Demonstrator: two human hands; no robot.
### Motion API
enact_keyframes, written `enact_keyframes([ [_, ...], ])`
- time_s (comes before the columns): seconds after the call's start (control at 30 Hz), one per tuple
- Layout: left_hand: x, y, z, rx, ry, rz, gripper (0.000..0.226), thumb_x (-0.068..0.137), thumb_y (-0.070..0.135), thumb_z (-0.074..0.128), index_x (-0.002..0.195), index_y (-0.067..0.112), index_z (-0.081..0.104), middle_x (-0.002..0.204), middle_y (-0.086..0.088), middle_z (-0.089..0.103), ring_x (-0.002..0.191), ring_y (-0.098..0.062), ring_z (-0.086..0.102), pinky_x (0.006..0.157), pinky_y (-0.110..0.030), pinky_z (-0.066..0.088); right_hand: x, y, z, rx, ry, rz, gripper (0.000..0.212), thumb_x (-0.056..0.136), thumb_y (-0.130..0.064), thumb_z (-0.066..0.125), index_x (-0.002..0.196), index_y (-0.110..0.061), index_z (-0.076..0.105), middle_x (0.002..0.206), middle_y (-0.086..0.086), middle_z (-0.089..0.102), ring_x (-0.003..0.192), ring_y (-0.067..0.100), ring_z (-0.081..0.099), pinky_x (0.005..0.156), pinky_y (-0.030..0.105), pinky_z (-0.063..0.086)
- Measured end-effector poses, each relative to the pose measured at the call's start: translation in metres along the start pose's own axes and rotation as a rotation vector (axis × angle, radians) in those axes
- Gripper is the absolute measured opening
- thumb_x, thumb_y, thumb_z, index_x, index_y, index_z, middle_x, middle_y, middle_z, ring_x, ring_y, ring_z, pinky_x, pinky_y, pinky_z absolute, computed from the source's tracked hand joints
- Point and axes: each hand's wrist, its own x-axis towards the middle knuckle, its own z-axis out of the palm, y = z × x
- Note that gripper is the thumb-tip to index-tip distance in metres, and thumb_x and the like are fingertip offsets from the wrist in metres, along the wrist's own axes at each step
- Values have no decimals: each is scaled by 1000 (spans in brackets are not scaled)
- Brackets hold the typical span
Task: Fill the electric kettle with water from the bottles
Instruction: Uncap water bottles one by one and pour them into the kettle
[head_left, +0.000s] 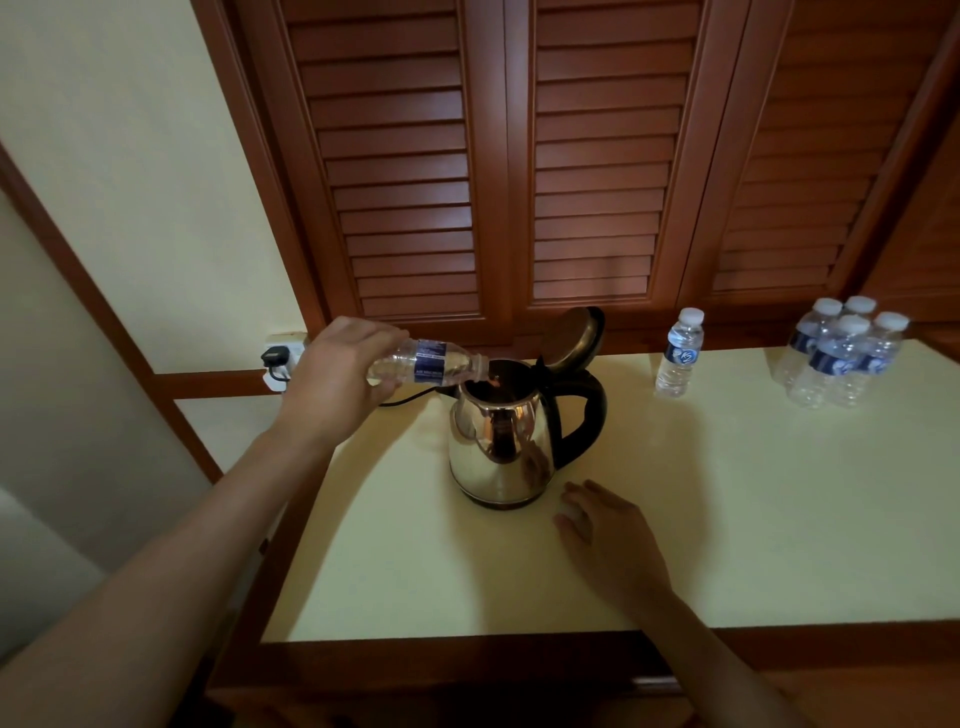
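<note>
A steel electric kettle with a black handle stands on the cream table, its lid flipped up and back. My left hand grips a clear water bottle with a blue label, tipped on its side with its open mouth at the kettle's rim. My right hand rests on the table just in front and to the right of the kettle, fingers curled around a small white bottle cap.
One capped bottle stands to the kettle's right, near the back edge. A cluster of several capped bottles stands at the far right. A plugged wall socket and black cord lie behind my left hand. Louvred wooden doors rise behind the table.
</note>
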Motion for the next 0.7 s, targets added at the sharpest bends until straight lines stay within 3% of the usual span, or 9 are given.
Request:
enact_keyframes([
  [0.17, 3, 0, -2, 17, -2, 26, 58, 68, 7, 90, 122, 11, 70, 117, -7, 71, 109, -30, 58, 84, -34, 44, 0, -2, -1, 10, 20, 10, 48, 88, -42, 52, 127, -17, 64, 130, 4, 65, 129, 18, 53, 104, 41, 46],
  [0.4, 9, 2, -4, 24, -12, 72, 54, 70, 3, 86, 121, 11, 70, 119, -7, 71, 112, -30, 57, 87, -38, 47, 0, 1, 2, -11, -1, 2, 52, 90, -50, 43, 128, -21, 63, 131, -2, 64, 132, 14, 49, 106, 38, 44],
  [0.7, 25, 12, -11, 100, -26, 209, 52, 70, -2, 84, 120, 5, 71, 119, -13, 70, 112, -36, 60, 89, -42, 51, 0, 3, 3, 8, 30, -7, 45, 89, -41, 54, 126, -19, 65, 128, 1, 66, 129, 15, 52, 104, 39, 46],
])
